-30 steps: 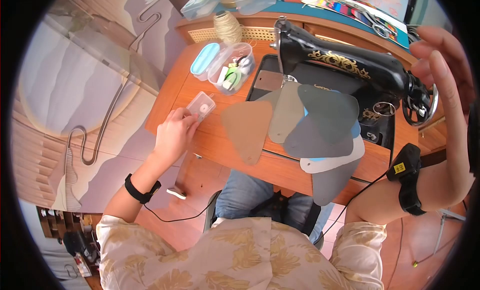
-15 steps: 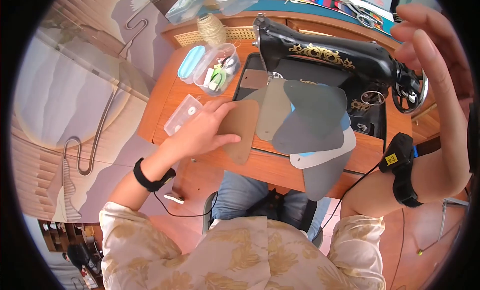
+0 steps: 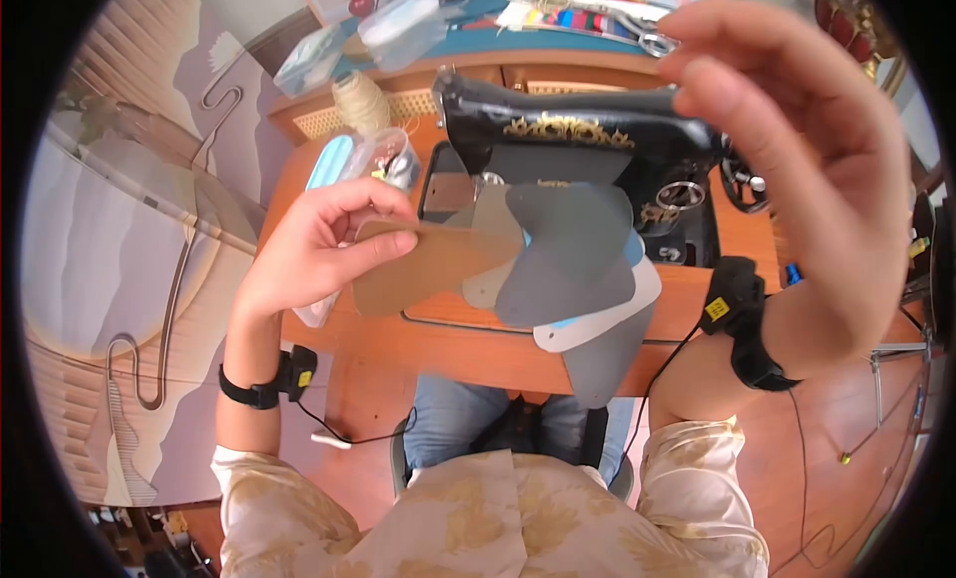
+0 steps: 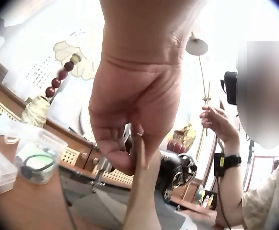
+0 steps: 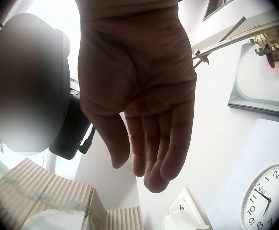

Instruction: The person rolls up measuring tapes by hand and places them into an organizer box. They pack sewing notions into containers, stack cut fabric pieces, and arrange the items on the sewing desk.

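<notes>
My left hand [image 3: 314, 244] pinches a flat brown leather-like piece [image 3: 438, 264] with rounded corners between thumb and fingers, lifted over the sewing table. From the left wrist view the brown piece [image 4: 143, 196] is seen nearly edge-on below the fingertips. Beside it a fan of grey, dark grey and white pieces [image 3: 573, 244] lies overlapped in front of a black sewing machine [image 3: 578, 125] with gold ornament. My right hand [image 3: 807, 150] is raised above the machine's handwheel, its fingers loosely bent with nothing between them; in the right wrist view that hand [image 5: 144, 100] hangs relaxed.
A clear box of small items [image 3: 395, 165] with a blue lid part [image 3: 329, 163] and a cone of cream thread [image 3: 360, 102] stand at the table's back left. A small clear case [image 3: 317, 311] is partly hidden by my left hand. Scissors [image 3: 652, 42] lie on the shelf behind.
My left hand moved from the small clear case to the brown piece, took hold of it and lifted it off the table. The right hand stays raised; the head view has shifted.
</notes>
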`<state>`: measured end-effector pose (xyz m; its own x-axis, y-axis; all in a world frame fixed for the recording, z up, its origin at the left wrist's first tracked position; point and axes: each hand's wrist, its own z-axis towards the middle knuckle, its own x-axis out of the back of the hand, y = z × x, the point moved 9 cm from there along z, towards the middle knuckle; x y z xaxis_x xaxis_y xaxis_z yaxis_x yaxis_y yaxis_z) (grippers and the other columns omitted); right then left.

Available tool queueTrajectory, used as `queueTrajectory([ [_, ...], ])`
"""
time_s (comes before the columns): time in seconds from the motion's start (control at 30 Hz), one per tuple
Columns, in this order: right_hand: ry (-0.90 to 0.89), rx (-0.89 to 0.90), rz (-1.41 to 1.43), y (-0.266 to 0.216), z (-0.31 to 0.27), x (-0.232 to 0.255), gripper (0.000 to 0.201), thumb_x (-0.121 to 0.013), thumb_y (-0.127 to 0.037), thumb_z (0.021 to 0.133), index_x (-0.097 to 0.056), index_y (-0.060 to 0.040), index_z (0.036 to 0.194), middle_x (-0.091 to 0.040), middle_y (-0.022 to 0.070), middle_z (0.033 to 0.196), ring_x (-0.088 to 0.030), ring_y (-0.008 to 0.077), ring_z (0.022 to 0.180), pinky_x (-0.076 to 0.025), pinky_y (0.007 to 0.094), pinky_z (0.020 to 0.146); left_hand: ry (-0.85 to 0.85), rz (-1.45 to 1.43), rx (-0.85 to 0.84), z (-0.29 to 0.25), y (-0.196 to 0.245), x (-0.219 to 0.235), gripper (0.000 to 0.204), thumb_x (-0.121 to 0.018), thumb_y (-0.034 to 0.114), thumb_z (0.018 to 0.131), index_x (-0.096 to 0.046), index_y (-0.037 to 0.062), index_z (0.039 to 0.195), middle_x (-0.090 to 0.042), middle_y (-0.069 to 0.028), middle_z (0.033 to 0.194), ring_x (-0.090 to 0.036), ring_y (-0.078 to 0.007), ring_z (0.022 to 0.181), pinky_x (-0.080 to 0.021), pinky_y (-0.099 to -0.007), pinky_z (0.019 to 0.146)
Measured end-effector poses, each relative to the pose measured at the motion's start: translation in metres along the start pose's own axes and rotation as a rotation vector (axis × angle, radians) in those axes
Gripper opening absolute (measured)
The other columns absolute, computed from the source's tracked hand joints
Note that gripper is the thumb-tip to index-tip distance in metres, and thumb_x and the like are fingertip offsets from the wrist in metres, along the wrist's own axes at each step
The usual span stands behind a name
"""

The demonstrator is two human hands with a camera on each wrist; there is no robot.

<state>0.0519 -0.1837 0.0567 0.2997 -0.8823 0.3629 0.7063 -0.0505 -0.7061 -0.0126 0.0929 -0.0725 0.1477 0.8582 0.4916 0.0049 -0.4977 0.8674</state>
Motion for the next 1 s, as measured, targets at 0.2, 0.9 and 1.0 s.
queueTrajectory([
  [0.2, -0.11, 0.162, -0.174, -0.009, 0.015, -0.02, 0.037, -0.072, -0.006, 0.091, -0.062, 0.0043, 0.125, -0.068, 0.0083, 0.115, -0.066, 0.0148, 0.104, -0.053, 0.0294, 0.092, 0.3, -0.557, -0.353, 0.017, 0.079, 0.018, 0.023, -0.073, 0.005, 0.092, -0.064, 0.0036, 0.113, -0.071, -0.0037, 0.108, -0.066, -0.0099, 0.099, -0.054, -0.0277, 0.088],
  [0.9, 0.16, 0.043, 0.017, 0.02, 0.031, 0.001, 0.022, -0.065, 0.0, 0.097, -0.066, 0.0081, 0.117, -0.072, 0.0087, 0.102, -0.067, 0.01, 0.093, -0.054, 0.0232, 0.081, 0.271, 0.041, -0.736, 0.065, 0.17, -0.006, 0.043, -0.076, 0.002, 0.086, -0.062, -0.0016, 0.126, -0.07, -0.009, 0.114, -0.067, -0.0155, 0.105, -0.054, -0.0311, 0.091],
  [1.0, 0.149, 0.007, 0.058, 0.018, 0.035, -0.009, 0.028, -0.062, 0.002, 0.098, -0.06, 0.0071, 0.125, -0.073, 0.0089, 0.103, -0.067, 0.0102, 0.094, -0.054, 0.0236, 0.081, 0.258, 0.042, -0.779, 0.071, 0.168, -0.007, 0.039, -0.076, 0.002, 0.086, -0.065, -0.0026, 0.123, -0.071, -0.0073, 0.106, -0.067, -0.0139, 0.098, -0.054, -0.0298, 0.088],
])
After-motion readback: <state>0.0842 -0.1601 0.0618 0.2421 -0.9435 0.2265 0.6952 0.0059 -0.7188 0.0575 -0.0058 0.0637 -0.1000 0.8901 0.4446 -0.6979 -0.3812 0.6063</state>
